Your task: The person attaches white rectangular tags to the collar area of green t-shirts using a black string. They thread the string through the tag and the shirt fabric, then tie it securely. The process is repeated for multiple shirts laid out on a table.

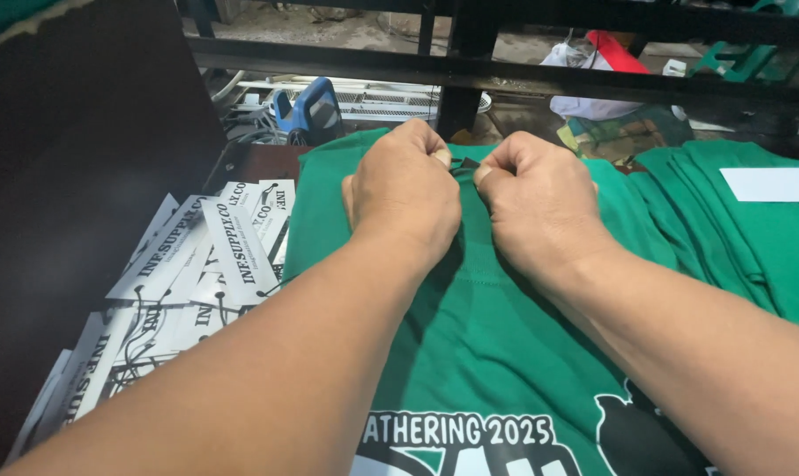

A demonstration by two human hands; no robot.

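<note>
Nearest you lay the printed chest of the green shirt (505,353), white and black artwork running off the bottom edge, with both your forearms crossing it. The shirt was spread flat on the surface, its collar at the far end. Left of it, a loose heap of white tags (188,264) with black strings lay fanned beside the cloth.

Further up, your left hand (404,189) and right hand (540,203) sat knuckle to knuckle at the neckline. Each grip was pressed together, thumb against curled fingers, pinching the collar edge and a small dark bit between them (too small to tell what it was).

The fabric looked soft, light and limp; it would likely bunch and slide under a pull, so the doubled collar seam seemed the firmest place to hold.

To your right a stack of folded green shirts (743,238) carried a white slip (774,183). Beyond the surface stood a dark metal frame (470,53) and a blue tool (307,110).
</note>
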